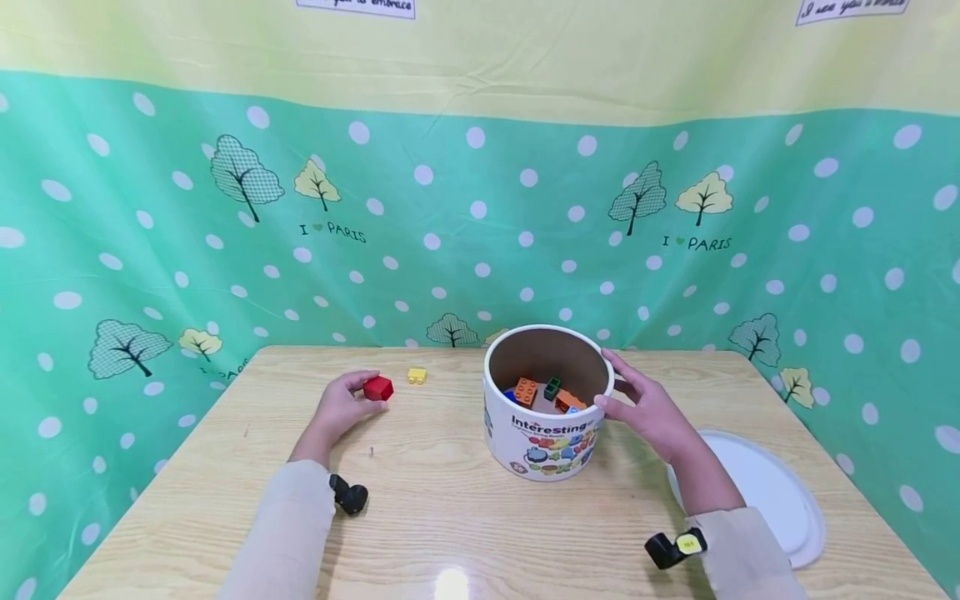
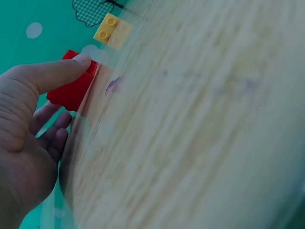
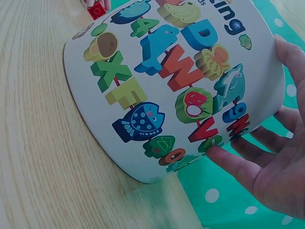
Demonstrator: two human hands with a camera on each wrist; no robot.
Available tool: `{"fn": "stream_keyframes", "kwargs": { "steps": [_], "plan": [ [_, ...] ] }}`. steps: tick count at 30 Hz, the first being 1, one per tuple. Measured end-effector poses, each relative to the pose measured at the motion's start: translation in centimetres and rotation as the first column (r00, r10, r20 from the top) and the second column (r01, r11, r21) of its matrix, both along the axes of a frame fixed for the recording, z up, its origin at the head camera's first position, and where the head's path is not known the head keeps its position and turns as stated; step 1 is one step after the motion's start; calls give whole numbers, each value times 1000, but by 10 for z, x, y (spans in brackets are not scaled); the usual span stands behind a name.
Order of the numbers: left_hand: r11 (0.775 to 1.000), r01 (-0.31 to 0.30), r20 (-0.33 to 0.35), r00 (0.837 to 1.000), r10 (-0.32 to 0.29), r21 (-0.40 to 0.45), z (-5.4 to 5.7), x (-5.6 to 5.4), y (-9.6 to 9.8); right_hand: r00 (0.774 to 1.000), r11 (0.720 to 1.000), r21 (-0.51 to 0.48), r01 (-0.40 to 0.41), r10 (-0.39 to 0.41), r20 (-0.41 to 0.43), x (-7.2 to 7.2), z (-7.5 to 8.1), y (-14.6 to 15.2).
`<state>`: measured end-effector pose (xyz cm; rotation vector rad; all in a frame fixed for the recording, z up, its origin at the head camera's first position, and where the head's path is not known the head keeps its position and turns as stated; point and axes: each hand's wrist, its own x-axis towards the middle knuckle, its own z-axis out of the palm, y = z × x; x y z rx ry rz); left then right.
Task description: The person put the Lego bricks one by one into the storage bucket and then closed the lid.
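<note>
In the head view, my left hand (image 1: pixel 347 411) holds a red building block (image 1: pixel 378 388) between thumb and fingers, low over the table's left side. The left wrist view has the thumb laid across the red block (image 2: pixel 76 90). A small yellow building block (image 1: pixel 417 376) lies just beyond it. My right hand (image 1: pixel 651 408) rests with spread fingers against the right side of a round white bucket (image 1: pixel 540 433), thumb at the rim. Inside the bucket are several blocks, among them an orange block (image 1: pixel 526 392) and a dark green block (image 1: pixel 552 387). The right wrist view shows fingertips on its printed wall (image 3: pixel 157 105).
A white round lid (image 1: pixel 772 500) lies on the wooden table (image 1: pixel 420 517) at the right, partly beneath my right forearm. Behind the table hangs a green and yellow printed curtain (image 1: pixel 480 183). Each wrist wears a small black camera.
</note>
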<state>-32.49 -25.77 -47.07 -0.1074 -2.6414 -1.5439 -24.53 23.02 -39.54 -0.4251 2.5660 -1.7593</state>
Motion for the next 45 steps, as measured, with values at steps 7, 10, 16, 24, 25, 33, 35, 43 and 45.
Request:
{"fn": "stream_keyframes", "kwargs": {
  "steps": [7, 10, 16, 24, 25, 33, 35, 43, 45],
  "plan": [
    [998, -19, -20, 1000, 18, -68, 2, 0, 5, 1000, 1000, 8, -3, 3, -11, 1, 2, 0],
    [997, -32, -12, 999, 31, -65, 4, 0, 5, 1000, 1000, 11, -3, 3, -11, 1, 2, 0],
    [998, -43, 13, 999, 44, -34, 6, 3, 5, 1000, 1000, 5, 3, -3, -3, 1, 2, 0],
    [999, -24, 42, 999, 22, 33, 9, 8, 11, 1000, 1000, 10, 12, -12, -1, 1, -1, 0],
    [999, -21, 42, 999, 19, 38, 10, 8, 12, 1000, 1000, 14, 14, -14, 0, 1, -1, 0],
    [999, 7, 18, 1000, -8, 51, 20, 15, 19, 1000, 1000, 16, 19, -19, -3, 1, -1, -1],
    [999, 12, 11, 1000, -12, 48, 23, 17, 21, 1000, 1000, 20, 20, -20, -4, 1, -1, -1],
    [997, 74, -54, 996, -72, 34, 41, 20, 33, 1000, 1000, 15, 12, -12, -10, 1, 1, 0],
    [995, 100, -83, 992, -97, 32, 46, 21, 37, 1000, 1000, 9, 6, -6, -14, 1, 0, 0]
  ]
}}
